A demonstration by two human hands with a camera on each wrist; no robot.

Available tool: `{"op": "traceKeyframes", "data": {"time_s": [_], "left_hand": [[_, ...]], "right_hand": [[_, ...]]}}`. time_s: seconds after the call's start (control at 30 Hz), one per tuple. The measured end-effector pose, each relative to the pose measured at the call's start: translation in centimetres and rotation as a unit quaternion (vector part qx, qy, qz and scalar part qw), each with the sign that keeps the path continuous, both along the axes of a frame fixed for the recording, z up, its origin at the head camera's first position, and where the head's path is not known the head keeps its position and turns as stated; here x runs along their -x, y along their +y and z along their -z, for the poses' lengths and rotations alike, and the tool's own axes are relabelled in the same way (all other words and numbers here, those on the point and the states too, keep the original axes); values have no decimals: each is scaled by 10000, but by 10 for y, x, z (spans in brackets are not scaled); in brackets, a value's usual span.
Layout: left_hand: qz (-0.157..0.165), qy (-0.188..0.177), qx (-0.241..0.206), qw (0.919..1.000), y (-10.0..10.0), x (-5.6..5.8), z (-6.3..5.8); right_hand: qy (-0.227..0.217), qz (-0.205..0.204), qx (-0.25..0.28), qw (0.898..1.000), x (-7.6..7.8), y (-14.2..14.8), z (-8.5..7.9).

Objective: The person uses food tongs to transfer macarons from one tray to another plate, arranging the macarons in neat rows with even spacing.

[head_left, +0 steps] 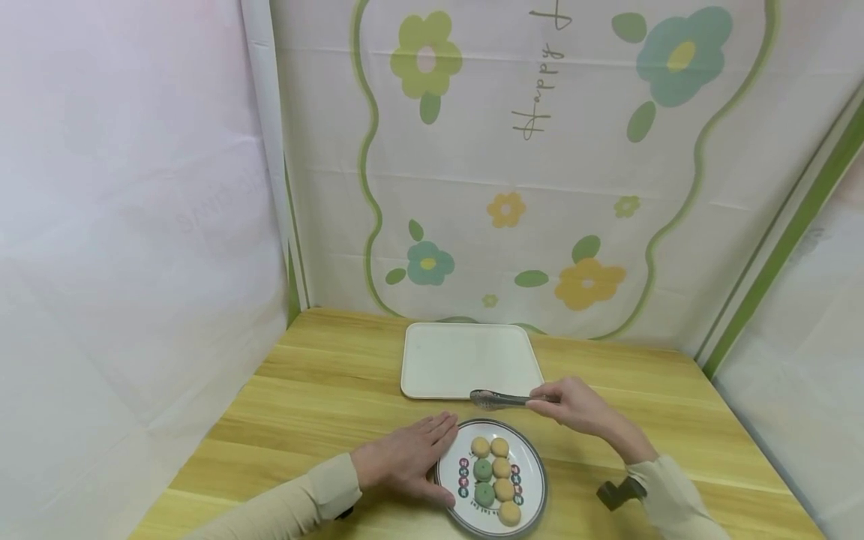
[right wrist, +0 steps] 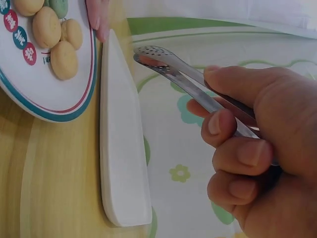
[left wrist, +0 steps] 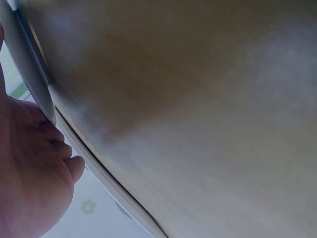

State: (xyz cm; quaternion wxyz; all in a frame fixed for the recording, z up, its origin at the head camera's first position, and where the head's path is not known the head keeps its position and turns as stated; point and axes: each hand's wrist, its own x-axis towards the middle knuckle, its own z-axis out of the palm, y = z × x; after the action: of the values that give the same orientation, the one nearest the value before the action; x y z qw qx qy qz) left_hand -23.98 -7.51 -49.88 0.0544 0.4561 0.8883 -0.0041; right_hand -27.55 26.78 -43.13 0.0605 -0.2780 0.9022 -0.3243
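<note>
My right hand (head_left: 574,407) holds a pair of metal food tongs (head_left: 499,399) with perforated tips, level above the near edge of a white tray (head_left: 472,360). In the right wrist view the thumb and curled fingers wrap the tongs (right wrist: 183,82), whose tips stand slightly apart. My left hand (head_left: 408,456) rests at the left rim of a round plate (head_left: 533,480), its fingers extended and the thumb spread along the rim. On that plate sit several small round yellow pastries (head_left: 504,490) and two green ones (head_left: 484,493). The left wrist view shows the palm (left wrist: 34,173) beside the rim.
The wooden table (head_left: 324,390) carries the plate in front and the tray behind it. A flower-printed cloth (head_left: 472,165) hangs at the back, with pale cloth walls left and right. A dark band (head_left: 621,493) is at the right sleeve.
</note>
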Motion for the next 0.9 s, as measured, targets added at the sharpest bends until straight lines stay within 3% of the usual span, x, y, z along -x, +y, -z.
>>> {"op": "traceKeyframes", "data": {"time_s": [0.57, 0.9], "left_hand": [[-36, -35, -16, 10000, -1, 1, 2], [25, 79, -55, 10000, -2, 1, 4]], "right_hand": [[-552, -899, 215, 9942, -17, 9, -9], [-700, -1424, 504, 9860, -28, 11, -2]]}}
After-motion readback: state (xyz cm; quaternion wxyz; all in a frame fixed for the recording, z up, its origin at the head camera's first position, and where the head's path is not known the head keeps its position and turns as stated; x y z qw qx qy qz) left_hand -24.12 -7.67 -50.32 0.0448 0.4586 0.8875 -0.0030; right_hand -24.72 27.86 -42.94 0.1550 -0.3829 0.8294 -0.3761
